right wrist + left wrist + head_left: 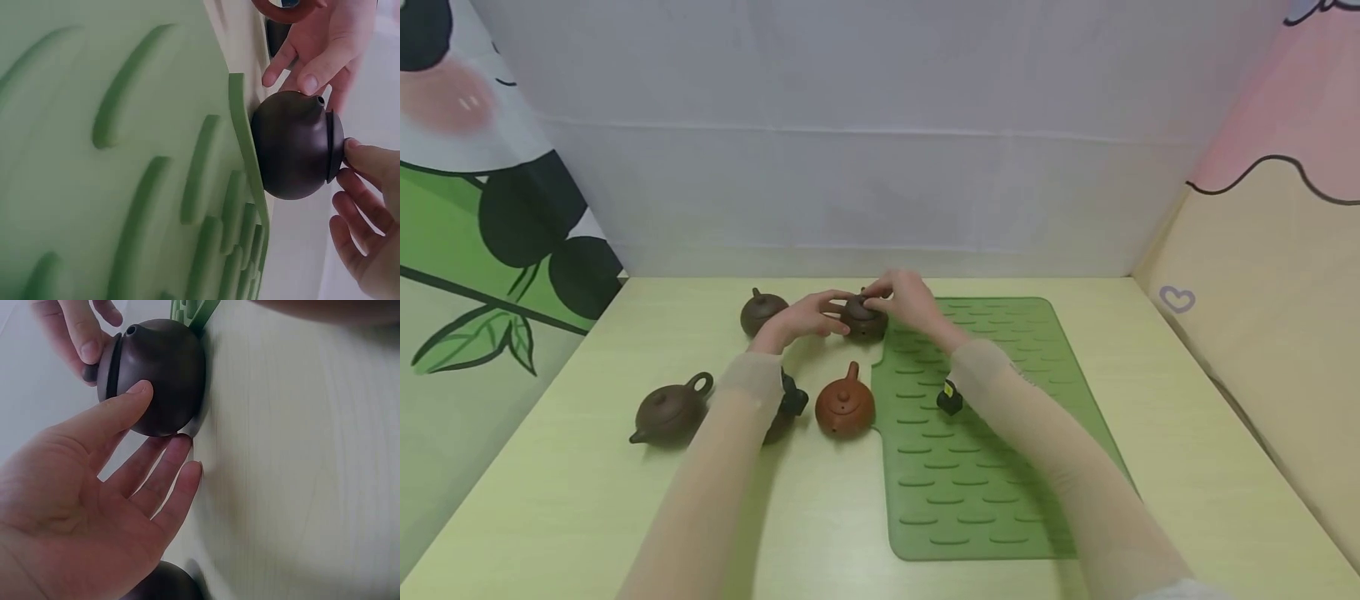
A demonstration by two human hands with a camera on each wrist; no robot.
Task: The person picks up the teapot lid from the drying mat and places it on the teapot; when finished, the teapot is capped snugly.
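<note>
A dark brown teapot (865,325) stands at the back of the table, by the left edge of a green mat (1000,517). My right hand (910,300) pinches the knob of its lid (336,147) between thumb and fingers. The lid looks slightly tilted against the pot's rim. From the left, my left hand (805,318) touches the pot's side with its thumb (119,412); the other fingers extend fairly straight beside and behind the pot. The pot's spout (134,334) shows in both wrist views. A reddish-brown teapot (845,408) stands nearer, at the mat's left edge.
Another dark teapot (760,311) stands behind my left hand. A larger dark teapot (670,413) with a ring handle is at the left. One more dark teapot (778,427) is partly hidden by my left forearm. White cloth (880,192) rises behind the table.
</note>
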